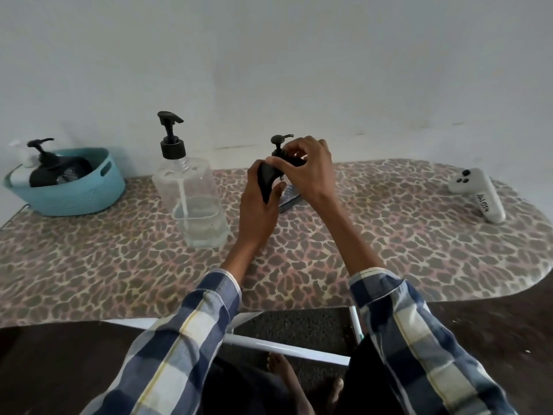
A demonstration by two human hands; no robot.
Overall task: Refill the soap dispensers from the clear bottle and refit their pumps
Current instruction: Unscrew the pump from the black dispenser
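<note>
step: you're at the pump of a small black dispenser (267,181). Can't tell if it's coming off or going back on; looks like a twist at the collar.
left hand (259,205): grip curled round the dispenser body, holding it tilted just above the tabletop (389,241).
right hand (308,172): fingertips (291,151) pinching round the black pump (279,142) at the neck; head and nozzle stick up past the fingers.
next: needs the body held steady w/ left while right turns the collar; keep the stem straight. If open, pour from the clear bottle (191,202).
clear bottle: just left of your left hand, upright, square-ish clear plastic, black pump on, dip tube visible, approx. a third full.
textures: dispenser matte black, rounded; smth shiny under it, unclear. Tabletop is padded leopard-print cloth.
basket (74,199): teal woven-look plastic, far left, more dispensers inside.
</note>
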